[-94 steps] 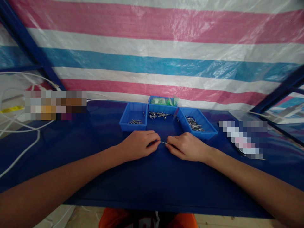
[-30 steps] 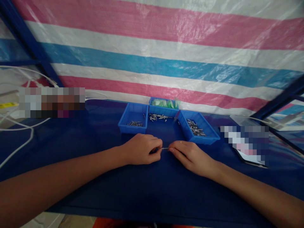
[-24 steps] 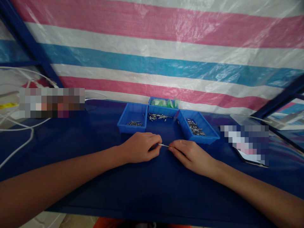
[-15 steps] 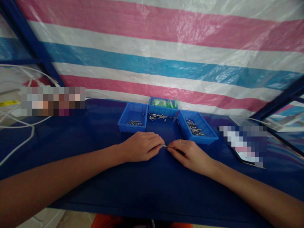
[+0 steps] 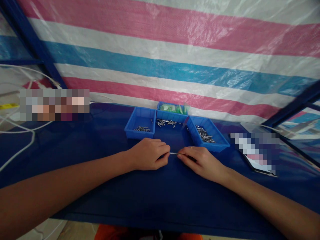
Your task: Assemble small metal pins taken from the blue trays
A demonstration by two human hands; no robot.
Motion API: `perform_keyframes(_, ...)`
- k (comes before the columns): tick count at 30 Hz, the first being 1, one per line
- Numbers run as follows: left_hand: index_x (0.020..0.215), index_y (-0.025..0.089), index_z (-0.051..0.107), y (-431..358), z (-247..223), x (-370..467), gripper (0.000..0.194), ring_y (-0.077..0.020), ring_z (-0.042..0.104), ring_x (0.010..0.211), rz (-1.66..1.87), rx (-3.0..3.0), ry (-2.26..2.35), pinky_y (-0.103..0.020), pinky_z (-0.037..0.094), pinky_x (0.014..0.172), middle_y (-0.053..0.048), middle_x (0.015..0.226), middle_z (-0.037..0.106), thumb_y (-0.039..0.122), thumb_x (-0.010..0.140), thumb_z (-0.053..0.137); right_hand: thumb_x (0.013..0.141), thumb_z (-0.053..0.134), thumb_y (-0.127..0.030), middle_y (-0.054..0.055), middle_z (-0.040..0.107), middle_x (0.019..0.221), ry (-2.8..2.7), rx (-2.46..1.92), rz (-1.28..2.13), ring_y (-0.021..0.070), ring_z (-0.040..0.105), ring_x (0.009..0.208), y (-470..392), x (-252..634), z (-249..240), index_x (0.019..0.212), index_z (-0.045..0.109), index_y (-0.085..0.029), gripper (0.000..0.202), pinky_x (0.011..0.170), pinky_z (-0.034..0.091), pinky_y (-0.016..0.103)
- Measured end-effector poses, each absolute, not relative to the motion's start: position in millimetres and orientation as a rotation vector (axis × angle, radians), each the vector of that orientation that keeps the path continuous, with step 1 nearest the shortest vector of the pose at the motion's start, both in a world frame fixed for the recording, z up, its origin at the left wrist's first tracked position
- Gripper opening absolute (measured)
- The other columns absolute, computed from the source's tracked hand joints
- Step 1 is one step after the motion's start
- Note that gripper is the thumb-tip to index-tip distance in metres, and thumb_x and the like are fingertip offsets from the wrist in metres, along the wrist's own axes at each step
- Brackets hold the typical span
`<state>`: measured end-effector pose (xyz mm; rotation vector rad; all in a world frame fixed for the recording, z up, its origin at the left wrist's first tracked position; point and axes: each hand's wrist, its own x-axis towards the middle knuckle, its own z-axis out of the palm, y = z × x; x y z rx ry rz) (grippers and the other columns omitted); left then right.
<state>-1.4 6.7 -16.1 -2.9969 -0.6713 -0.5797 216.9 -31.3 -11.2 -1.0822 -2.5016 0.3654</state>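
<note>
Between my two hands a thin metal rod (image 5: 173,153) lies level, just above the blue table. My left hand (image 5: 152,154) pinches its left end between thumb and fingers. At the other end, the fingertips of my right hand (image 5: 196,158) close on it. Beyond my left hand stands a blue bin (image 5: 129,129) with small metal pins (image 5: 142,129) at its near end. Past my right hand is another blue bin (image 5: 220,144) holding many metal pieces (image 5: 205,134). More loose pins (image 5: 167,122) lie on the table between the bins.
A third blue bin (image 5: 172,115) at the back holds green-and-white packets (image 5: 171,108). To the right lies a flat, partly blurred device (image 5: 260,168). White cables (image 5: 30,143) run along the left side. A striped plastic sheet (image 5: 160,43) hangs behind the blue table (image 5: 150,196).
My hands have moved slightly apart, and more of the thin rod shows between the fingertips.
</note>
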Motion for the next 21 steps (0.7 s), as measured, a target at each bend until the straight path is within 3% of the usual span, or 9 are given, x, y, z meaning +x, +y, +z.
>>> perform_keyframes(12,0.076,0.017,0.054,5.9,-15.2,-1.8,0.020,-0.0130,0.052,0.065,-0.579,-2.883,-0.681,-0.025,0.036,0.060,-0.001,0.071,0.059,0.024,0.088,0.039,0.094,0.039,-0.029,0.000,0.058,0.068,-2.565,-1.028,0.369,0.0103,0.055,0.062,-30.8,218.6,-8.6,0.081,0.056,-0.017,0.024,0.059,0.040,0.022)
perform_keyframes(21,0.077,0.017,0.055,7.6,-18.2,-2.6,0.021,-0.0132,0.051,0.064,-0.568,-2.886,-0.616,-0.025,0.036,0.061,-0.001,0.068,0.057,0.025,0.088,0.039,0.095,0.034,-0.028,0.003,0.058,0.068,-2.667,-0.985,0.117,0.0120,0.054,0.062,-34.5,216.4,-5.5,0.082,0.056,-0.015,0.029,0.060,0.040,0.024)
